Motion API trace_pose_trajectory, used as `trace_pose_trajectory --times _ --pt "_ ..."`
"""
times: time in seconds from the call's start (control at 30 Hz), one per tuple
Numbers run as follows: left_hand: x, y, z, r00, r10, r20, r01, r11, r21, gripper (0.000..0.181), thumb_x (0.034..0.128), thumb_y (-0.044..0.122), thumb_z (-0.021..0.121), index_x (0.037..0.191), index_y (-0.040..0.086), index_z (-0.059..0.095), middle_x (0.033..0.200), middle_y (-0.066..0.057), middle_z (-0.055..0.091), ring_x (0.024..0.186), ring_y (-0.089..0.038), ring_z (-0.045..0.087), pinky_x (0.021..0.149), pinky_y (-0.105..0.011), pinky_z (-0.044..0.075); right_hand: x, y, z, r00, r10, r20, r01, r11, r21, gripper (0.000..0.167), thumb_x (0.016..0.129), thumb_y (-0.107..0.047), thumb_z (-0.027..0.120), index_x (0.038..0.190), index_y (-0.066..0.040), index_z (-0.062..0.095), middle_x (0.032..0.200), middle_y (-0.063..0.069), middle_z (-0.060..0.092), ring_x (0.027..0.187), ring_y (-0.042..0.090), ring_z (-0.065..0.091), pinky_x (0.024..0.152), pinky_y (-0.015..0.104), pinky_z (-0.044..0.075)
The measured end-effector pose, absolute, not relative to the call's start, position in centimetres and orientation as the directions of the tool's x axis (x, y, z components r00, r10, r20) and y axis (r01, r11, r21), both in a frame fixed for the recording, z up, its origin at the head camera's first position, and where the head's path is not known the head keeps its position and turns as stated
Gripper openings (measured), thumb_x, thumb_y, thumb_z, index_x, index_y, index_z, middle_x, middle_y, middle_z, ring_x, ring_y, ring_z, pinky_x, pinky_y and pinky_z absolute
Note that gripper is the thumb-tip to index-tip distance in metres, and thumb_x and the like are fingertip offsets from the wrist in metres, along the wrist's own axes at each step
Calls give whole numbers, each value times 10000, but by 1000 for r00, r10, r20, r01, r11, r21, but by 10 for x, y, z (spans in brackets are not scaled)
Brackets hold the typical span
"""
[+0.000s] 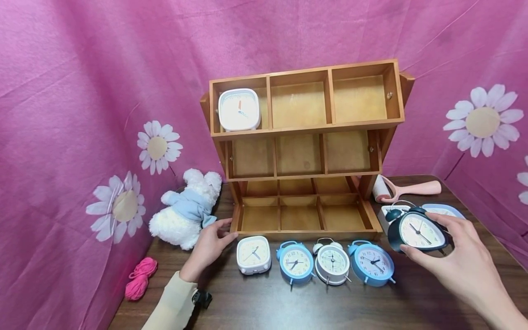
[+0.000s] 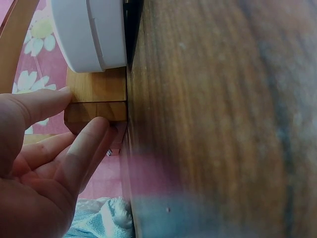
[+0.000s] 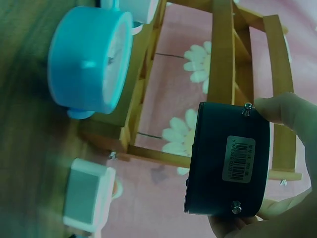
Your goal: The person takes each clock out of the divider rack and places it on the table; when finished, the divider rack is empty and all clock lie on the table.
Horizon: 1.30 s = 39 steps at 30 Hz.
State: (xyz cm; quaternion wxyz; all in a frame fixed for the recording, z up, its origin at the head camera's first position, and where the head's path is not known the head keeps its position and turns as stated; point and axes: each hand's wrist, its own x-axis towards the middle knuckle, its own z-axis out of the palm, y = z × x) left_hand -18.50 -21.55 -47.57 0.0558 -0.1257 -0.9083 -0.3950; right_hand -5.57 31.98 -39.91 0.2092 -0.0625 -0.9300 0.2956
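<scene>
My right hand [image 1: 472, 250] grips a dark green, rounded-triangle alarm clock [image 1: 420, 231] above the table's right side, its dial facing up. In the right wrist view the clock's underside [image 3: 233, 158] shows a barcode label and metal feet. My left hand [image 1: 208, 247] pinches the lower left front corner of a tiered wooden shelf [image 1: 305, 236] between thumb and fingers. A white square clock [image 1: 240, 110] sits in the shelf's top left compartment. In front stand another white square clock [image 1: 253, 253], a blue twin-bell clock [image 1: 295, 262], a white one [image 1: 332, 262] and a second blue one [image 1: 373, 262].
Left of the shelf lies a white plush toy [image 1: 185, 211] in blue clothing, with pink yarn [image 1: 141, 277] nearer me. A pink-handled lint roller [image 1: 412, 189] lies behind the held clock. A pale blue-rimmed object [image 1: 445, 210] and a white one [image 1: 385, 213] are partly hidden there.
</scene>
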Motion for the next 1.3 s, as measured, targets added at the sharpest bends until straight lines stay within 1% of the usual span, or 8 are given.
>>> trace_pose_trajectory --times 0.17,0.37,0.5,0.57,0.8,1.03,1.23,1.3 --pt "-182 -211 -468 -981 138 138 194 667 719 477 992 198 849 1406 -9 733 1102 -169 835 906 -195 793 721 -294 587 -50 327 -408 -910 255 327 21 816 -578 963 786 -296 998 1558 48 536 1532 428 437 1327 624 448 1000 760 341" --pt "-194 -222 -489 -971 172 168 240 661 711 518 1017 334 843 1421 28 733 1092 -139 834 877 -134 774 686 -279 570 -44 337 -422 -913 259 316 41 826 -562 931 801 -314 984 1537 52 545 1477 412 462 1270 605 478 997 646 348" --pt "-201 -226 -503 -977 157 146 214 683 699 547 1003 410 858 1434 94 742 1083 -62 839 870 -46 744 673 -245 564 -41 343 -433 -929 254 269 71 835 -546 942 834 -362 963 1545 62 514 1495 441 423 1275 635 464 1001 686 365" --pt "-201 -226 -502 -977 156 143 211 684 698 545 1004 406 858 1433 92 741 1079 -62 837 861 -44 736 657 -243 560 -41 346 -438 -937 260 233 97 836 -541 951 857 -390 948 1557 63 490 1514 454 393 1287 659 448 966 780 366" --pt "-192 -221 -487 -972 176 156 234 656 718 533 1014 320 847 1422 2 720 1051 -151 821 825 -145 741 617 -301 541 -42 355 -458 -952 249 176 118 833 -540 940 869 -411 948 1553 52 499 1514 447 389 1246 672 470 914 797 390" --pt "-209 -231 -512 -985 142 96 168 682 711 537 991 389 876 1454 152 739 1108 -14 835 876 -10 735 677 -239 570 -46 360 -466 -960 235 155 118 837 -535 941 852 -398 966 1541 59 515 1467 428 426 1162 646 535 875 760 417" --pt "-201 -224 -498 -986 140 90 162 678 717 532 1002 332 864 1452 83 729 1145 -86 832 904 -92 758 671 -288 579 -46 360 -465 -964 224 140 120 844 -523 907 854 -383 963 1508 76 532 1434 426 442 1140 635 559 844 661 445" --pt "-201 -225 -499 -985 145 97 170 685 709 539 997 340 868 1453 90 728 1121 -71 838 891 -60 751 675 -262 567 -46 360 -466 -965 227 128 131 847 -515 904 859 -397 960 1500 78 534 1427 426 447 1131 632 565 834 652 448"
